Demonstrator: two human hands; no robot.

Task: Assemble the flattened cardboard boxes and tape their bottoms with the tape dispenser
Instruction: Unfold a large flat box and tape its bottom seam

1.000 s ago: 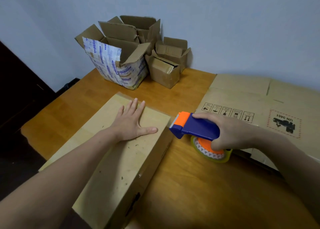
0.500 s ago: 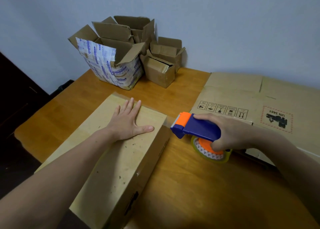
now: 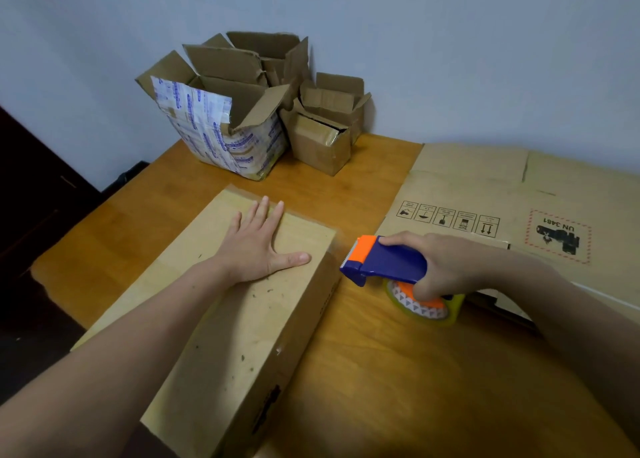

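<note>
A long assembled cardboard box (image 3: 242, 326) lies on the wooden table (image 3: 398, 371), its broad face up. My left hand (image 3: 258, 246) lies flat on the far end of that face, fingers straight and spread. Just right of the box's far corner, my right hand (image 3: 446, 267) grips the handle of a blue and orange tape dispenser (image 3: 384, 265). The dispenser's serrated orange nose points at the box, a short gap away. Its tape roll (image 3: 422, 305) rests near the table surface under my hand.
A stack of flattened cardboard boxes (image 3: 519, 194) with printed symbols lies at the right. At the back against the wall stand an open box wrapped in printed tape (image 3: 221, 135) and smaller open boxes (image 3: 325, 128). The table's left edge drops to a dark floor.
The view has shifted slightly. My left hand stays flat on the box; my right hand holds the dispenser in nearly the same place beside the box corner.
</note>
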